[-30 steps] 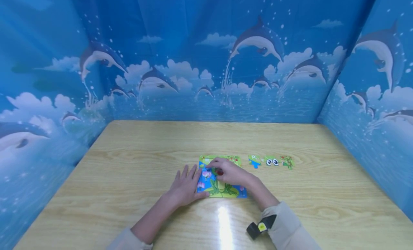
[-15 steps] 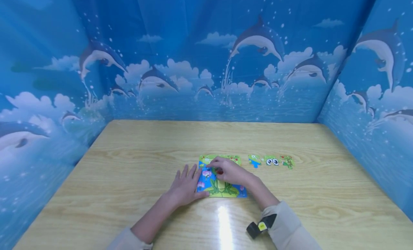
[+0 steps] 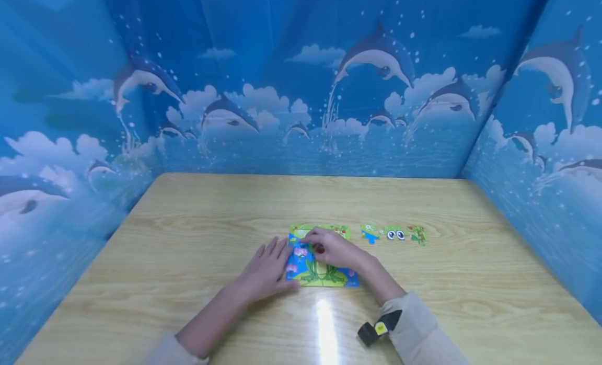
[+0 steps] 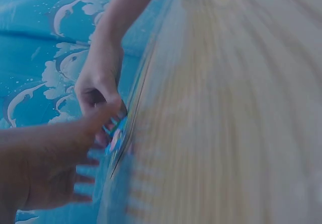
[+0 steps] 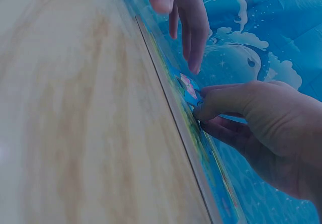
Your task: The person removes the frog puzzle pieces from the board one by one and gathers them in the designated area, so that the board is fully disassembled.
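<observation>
A frog jigsaw puzzle board [image 3: 324, 278] with blue, green and pink lotus print lies flat on the table. My right hand [image 3: 336, 248] bends over its middle, thumb and fingers curled together. In the right wrist view that right hand [image 5: 271, 128] pinches a blue puzzle piece with a pink flower [image 5: 188, 87], which sits slightly raised and tilted at the board. My left hand [image 3: 265, 271] is at the board's left edge with its fingers straight and spread. The left wrist view shows the left hand [image 4: 45, 166] holding nothing.
To the board's right lie loose puzzle pieces: a blue and green one [image 3: 370, 233], one with two eyes [image 3: 395, 234] and one with a plant print [image 3: 417, 235]. Dolphin-printed blue curtains [image 3: 263, 93] enclose the wooden table [image 3: 226, 208]. A black strapped device [image 3: 369, 333] sits on the right wrist.
My left hand has drawn slightly left and back, its thumb coming off the board's lower left corner. The right hand stays at nearly the same place.
</observation>
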Demonstrator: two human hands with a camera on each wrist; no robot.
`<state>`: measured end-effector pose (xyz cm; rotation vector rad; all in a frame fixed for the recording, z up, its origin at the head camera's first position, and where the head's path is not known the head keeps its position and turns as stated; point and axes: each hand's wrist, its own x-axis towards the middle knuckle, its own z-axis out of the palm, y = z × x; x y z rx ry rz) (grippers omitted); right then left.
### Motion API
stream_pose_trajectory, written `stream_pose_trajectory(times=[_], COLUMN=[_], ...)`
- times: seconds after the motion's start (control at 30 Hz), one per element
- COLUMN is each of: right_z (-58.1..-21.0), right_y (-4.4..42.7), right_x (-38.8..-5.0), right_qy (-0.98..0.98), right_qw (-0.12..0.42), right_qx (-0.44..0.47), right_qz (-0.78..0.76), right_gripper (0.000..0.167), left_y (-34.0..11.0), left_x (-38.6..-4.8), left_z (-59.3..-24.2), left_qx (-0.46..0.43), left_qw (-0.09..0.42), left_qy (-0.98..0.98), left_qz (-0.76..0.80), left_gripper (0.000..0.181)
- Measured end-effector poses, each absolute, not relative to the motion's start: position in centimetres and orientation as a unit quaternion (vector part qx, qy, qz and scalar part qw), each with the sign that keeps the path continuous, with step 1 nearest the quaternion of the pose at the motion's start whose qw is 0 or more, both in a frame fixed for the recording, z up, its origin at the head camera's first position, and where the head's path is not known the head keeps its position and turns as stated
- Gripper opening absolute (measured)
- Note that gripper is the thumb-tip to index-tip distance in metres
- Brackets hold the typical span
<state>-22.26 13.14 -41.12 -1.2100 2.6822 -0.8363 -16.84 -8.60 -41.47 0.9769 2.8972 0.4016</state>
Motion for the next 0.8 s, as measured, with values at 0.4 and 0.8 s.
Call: stream_pose_trajectory(times=[0.4, 0.8], right_z=[-41.0, -41.1], right_y=[13.0, 13.1], right_x=[-22.2, -22.3], right_qy=[0.880, 0.879], right_qw=[0.057, 0.054], right_qx=[-0.388, -0.390], right_qz=[-0.266, -0.270], right_gripper=[0.043, 0.043], left_y=[-10.6, -10.6], left_x=[-16.2, -16.1], left_z=[-41.7, -41.4], left_qx=[0.417, 0.418], left_qw=[0.064, 0.055], left_qy=[0.898, 0.898], left_qz=[0.127, 0.127], left_gripper=[0.066, 0.059])
